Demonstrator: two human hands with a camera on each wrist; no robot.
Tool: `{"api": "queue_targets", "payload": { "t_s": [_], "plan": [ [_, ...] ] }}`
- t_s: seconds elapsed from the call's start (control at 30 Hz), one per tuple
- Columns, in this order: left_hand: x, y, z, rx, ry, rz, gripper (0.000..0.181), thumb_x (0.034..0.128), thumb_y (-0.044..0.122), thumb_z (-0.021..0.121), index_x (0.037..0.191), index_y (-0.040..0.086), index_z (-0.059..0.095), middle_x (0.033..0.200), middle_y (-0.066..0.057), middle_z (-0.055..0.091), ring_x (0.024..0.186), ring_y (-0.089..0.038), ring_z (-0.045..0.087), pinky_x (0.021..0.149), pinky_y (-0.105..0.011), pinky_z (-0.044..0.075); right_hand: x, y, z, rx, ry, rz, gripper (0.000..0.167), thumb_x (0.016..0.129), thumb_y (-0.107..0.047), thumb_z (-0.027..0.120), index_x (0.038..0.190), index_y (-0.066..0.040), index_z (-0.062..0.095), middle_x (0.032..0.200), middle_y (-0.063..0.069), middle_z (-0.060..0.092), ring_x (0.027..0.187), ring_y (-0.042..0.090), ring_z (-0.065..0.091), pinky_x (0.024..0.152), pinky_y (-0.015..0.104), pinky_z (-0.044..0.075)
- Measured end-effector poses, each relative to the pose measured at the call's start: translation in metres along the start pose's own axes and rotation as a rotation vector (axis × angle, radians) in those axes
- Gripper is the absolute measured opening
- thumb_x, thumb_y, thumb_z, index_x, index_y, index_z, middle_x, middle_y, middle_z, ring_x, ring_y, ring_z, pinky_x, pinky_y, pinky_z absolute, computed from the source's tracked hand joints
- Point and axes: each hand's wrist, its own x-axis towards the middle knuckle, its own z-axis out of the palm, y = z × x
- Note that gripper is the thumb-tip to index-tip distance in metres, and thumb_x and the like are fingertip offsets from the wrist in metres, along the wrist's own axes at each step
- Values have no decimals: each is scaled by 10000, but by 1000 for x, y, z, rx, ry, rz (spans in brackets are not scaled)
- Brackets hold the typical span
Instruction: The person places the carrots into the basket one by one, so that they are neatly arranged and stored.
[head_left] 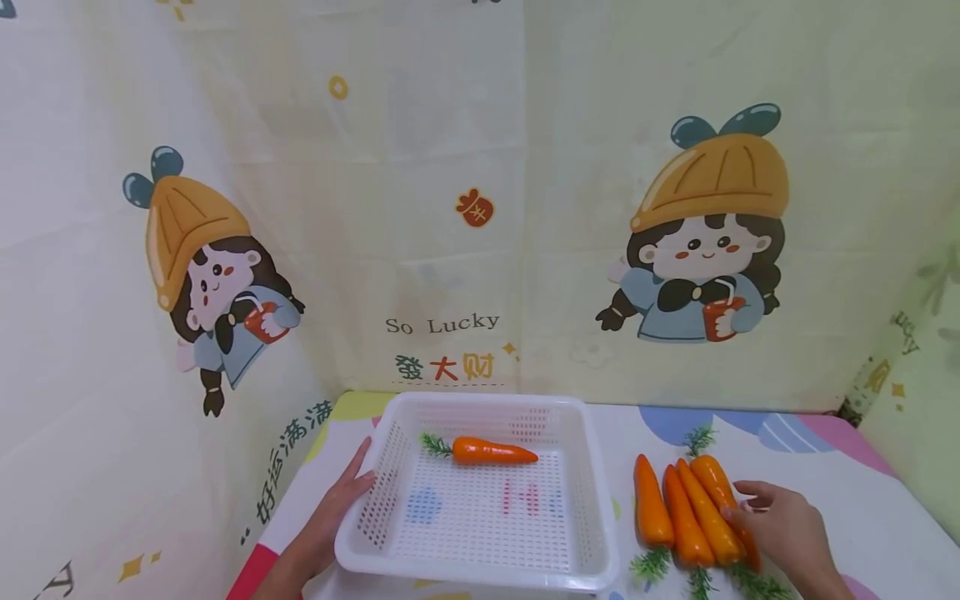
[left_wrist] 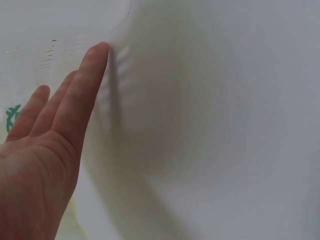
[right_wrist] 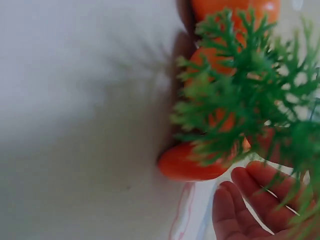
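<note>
A white perforated basket [head_left: 472, 571] holds one orange carrot [head_left: 491, 451] with green leaves pointing left. My left hand [head_left: 326, 521] rests against the basket's left side, its fingers straight in the left wrist view [left_wrist: 55, 140]. To the right of the basket lies a group of several carrots [head_left: 697, 510]. At that group's right edge is my right hand [head_left: 783, 529], thumb and fingers slightly bent beside the carrots. In the right wrist view, green leaves [right_wrist: 250, 85] partly cover the carrots and the hand [right_wrist: 260, 205], so contact at the thumb is unclear.
The table [head_left: 862, 508] has a white cover with coloured patches. A printed cloth [head_left: 555, 250] with cartoon figures and lettering hangs behind it and along the sides. One carrot in the group has its leaves toward the back; others have theirs toward the front.
</note>
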Motion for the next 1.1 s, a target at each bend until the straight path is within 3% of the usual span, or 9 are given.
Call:
{"api": "queue_targets", "payload": {
  "t_s": [0.13, 0.3, 0.53, 1.1],
  "plan": [
    [-1, 0, -2, -15, -7, -4, 732, 1014, 548, 538, 1628, 537, 139, 1752, -68, 234, 1418, -367, 547, 1007, -483, 600, 0, 4, 3, 15, -27, 11, 687, 829, -292, 874, 1295, 142, 615, 1112, 346, 690, 870, 312, 674, 703, 399, 633],
    [-3, 1, -3, -28, -13, -10, 739, 1015, 538, 543, 1627, 543, 129, 1753, -63, 231, 1401, -349, 565, 1005, -478, 602, 1, 8, 5, 2, -63, -29, 760, 820, -390, 875, 1279, 159, 618, 1106, 303, 730, 892, 301, 693, 752, 443, 608],
    [-3, -1, -2, -39, -5, -13, 773, 1021, 525, 551, 1652, 480, 106, 1752, -71, 235, 1415, -370, 554, 1018, -486, 594, 0, 3, 11, -5, -46, -31, 705, 812, -308, 850, 1280, 165, 618, 1102, 304, 731, 805, 197, 670, 661, 337, 587],
    [-2, -5, 4, -25, 7, -17, 779, 1011, 547, 558, 1648, 490, 114, 1749, -66, 247, 1392, -348, 578, 993, -470, 607, -10, 1, 19, -142, 61, -53, 548, 857, -242, 761, 1214, 162, 663, 1064, 302, 736, 827, 301, 675, 804, 539, 573]
  ]
}}
